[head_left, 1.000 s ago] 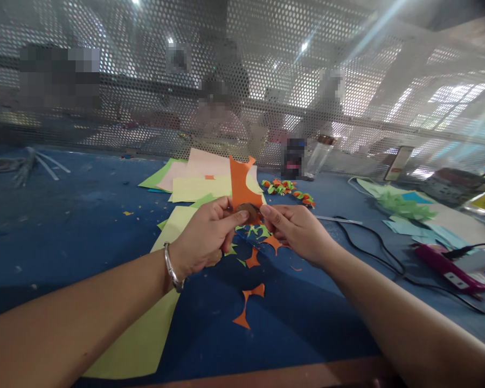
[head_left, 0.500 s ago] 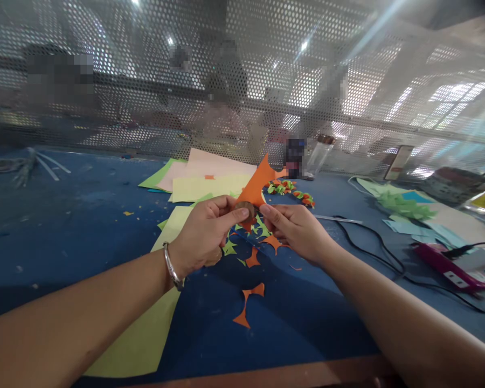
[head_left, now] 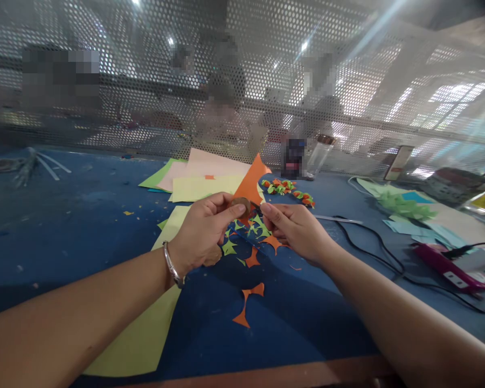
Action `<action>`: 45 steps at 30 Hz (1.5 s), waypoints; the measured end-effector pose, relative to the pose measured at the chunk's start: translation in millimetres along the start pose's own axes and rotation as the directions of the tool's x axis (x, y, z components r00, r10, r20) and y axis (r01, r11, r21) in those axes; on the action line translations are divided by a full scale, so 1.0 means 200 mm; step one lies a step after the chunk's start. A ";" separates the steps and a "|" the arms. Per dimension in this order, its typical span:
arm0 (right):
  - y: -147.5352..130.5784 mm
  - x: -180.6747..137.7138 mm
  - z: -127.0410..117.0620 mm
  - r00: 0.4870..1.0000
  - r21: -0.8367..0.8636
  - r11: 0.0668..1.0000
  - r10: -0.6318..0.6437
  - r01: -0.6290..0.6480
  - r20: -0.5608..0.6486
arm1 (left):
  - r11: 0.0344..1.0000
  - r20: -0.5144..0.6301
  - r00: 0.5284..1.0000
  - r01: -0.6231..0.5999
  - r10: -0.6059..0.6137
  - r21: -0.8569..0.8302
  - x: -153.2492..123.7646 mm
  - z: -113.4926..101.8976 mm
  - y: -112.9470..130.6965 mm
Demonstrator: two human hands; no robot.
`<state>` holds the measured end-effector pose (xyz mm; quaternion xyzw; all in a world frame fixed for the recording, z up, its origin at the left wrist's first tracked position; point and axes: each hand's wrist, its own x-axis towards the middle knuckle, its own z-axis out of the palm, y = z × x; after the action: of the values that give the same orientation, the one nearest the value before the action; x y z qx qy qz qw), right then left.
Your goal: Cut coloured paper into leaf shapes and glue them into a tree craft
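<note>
Nearest, orange scraps (head_left: 246, 307) lay on the table (head_left: 64, 226) below the wrists. Above them the left hand (head_left: 202, 234) had its fingers clamped on a brown disc (head_left: 241, 204) against the orange paper (head_left: 250, 186), which rose just behind the fingertips. The right hand (head_left: 297, 231), fingers pinched on a thin dark tool (head_left: 255, 206), touched the disc's edge. Seemingly the paper was being worked around the disc; that called for a steady left pinch.

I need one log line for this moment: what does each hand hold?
left hand: pinches orange paper and brown disc | right hand: pinches thin dark tool, kind unclear | below: orange scraps on blue table
</note>
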<state>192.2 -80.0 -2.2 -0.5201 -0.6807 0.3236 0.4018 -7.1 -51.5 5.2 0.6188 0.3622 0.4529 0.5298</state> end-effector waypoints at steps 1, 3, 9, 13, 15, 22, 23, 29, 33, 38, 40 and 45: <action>0.00 0.00 0.00 1.000 0.006 1.000 0.000 0.000 0.001 | 1.000 0.009 1.000 0.015 -0.015 0.001 0.00 0.00 0.00; 0.00 0.00 0.00 1.000 0.015 1.000 0.003 -0.003 0.004 | 0.998 0.027 0.997 0.068 -0.067 -0.015 -0.01 0.02 0.02; 0.01 0.00 0.00 1.000 -0.003 1.000 0.000 0.000 -0.001 | 0.990 0.034 0.993 0.118 -0.115 -0.079 -0.03 0.04 0.03; 0.00 0.00 0.00 1.000 -0.013 1.000 -0.010 0.010 0.000 | 0.994 0.012 0.996 0.093 -0.093 -0.065 -0.02 0.03 0.02; 0.00 0.00 0.00 1.000 -0.016 1.000 -0.006 0.006 0.003 | 0.995 0.010 0.997 0.075 -0.074 -0.059 -0.02 0.03 0.02; 0.00 0.00 0.00 1.000 -0.026 1.000 -0.014 0.014 0.011 | 0.993 0.008 0.994 0.113 -0.113 -0.033 -0.02 0.02 0.02; 0.00 0.00 0.00 1.000 -0.026 1.000 -0.016 0.017 0.011 | 0.993 0.004 0.993 0.115 -0.115 -0.029 -0.02 0.02 0.02; 0.01 0.00 0.00 1.000 -0.018 0.999 -0.028 0.028 0.004 | 0.985 0.026 0.988 0.152 -0.150 -0.085 0.00 0.01 0.01; 0.00 0.00 -0.01 1.000 -0.030 0.999 -0.028 0.028 0.007 | 0.977 0.042 0.983 0.182 -0.179 -0.111 0.00 0.01 0.02; 0.00 0.00 -0.01 0.999 -0.038 0.999 -0.036 0.037 0.011 | 0.982 0.043 0.987 0.159 -0.155 -0.106 0.00 0.01 0.01; 0.00 0.00 -0.02 0.999 -0.042 0.998 -0.038 0.038 0.015 | 0.980 0.048 0.987 0.161 -0.156 -0.120 0.00 0.02 0.01; 0.01 0.00 -0.02 0.999 -0.046 0.998 -0.037 0.038 0.025 | 0.978 0.032 0.982 0.190 -0.187 -0.091 0.00 0.02 0.02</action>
<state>196.2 -79.0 -1.9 -0.5124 -0.7025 0.3064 0.3873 -4.1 -52.8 8.4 0.5615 0.3913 0.4098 0.6030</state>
